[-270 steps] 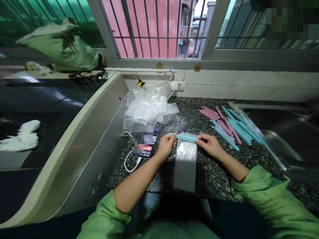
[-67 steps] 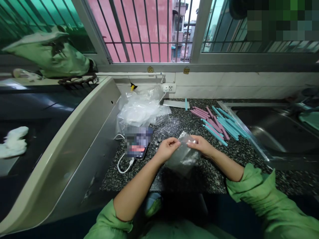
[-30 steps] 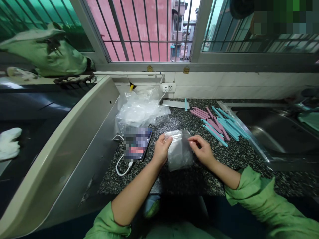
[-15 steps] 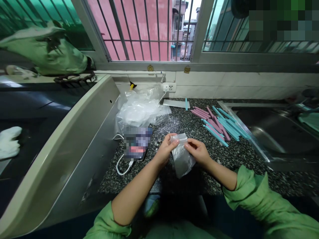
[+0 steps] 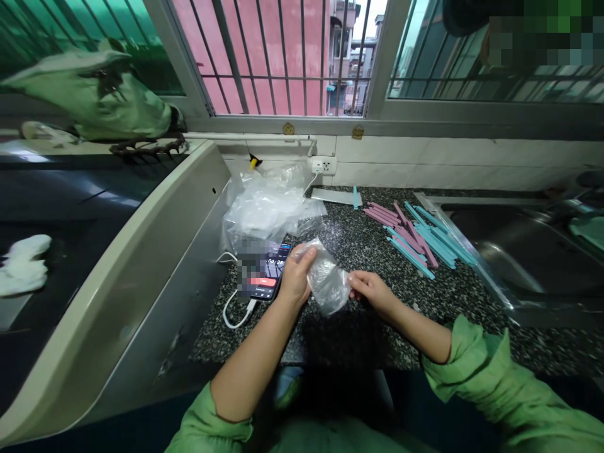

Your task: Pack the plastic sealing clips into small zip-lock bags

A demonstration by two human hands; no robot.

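Note:
Both my hands hold a small clear plastic bag (image 5: 325, 283) just above the speckled dark counter (image 5: 377, 327). My left hand (image 5: 295, 280) grips its upper left end with thumb and fingers closed. At the bag's lower right edge my right hand (image 5: 370, 290) pinches it. The bag is crumpled and tilted between them. Beyond my right hand lies a loose pile of pink and blue plastic strips (image 5: 418, 236). A heap of clear bags (image 5: 268, 207) sits beyond my left hand.
A phone (image 5: 264, 270) on a white cable lies left of my left hand. A flat bag with a blue strip (image 5: 337, 196) rests near the wall socket (image 5: 323, 165). A steel sink (image 5: 523, 251) is at right; a slanted metal panel (image 5: 155, 277) rises at left.
The bag has swung from hanging down to lying crumpled and tilted left. My left hand rose towards the phone; my right hand dropped to the bag's lower edge.

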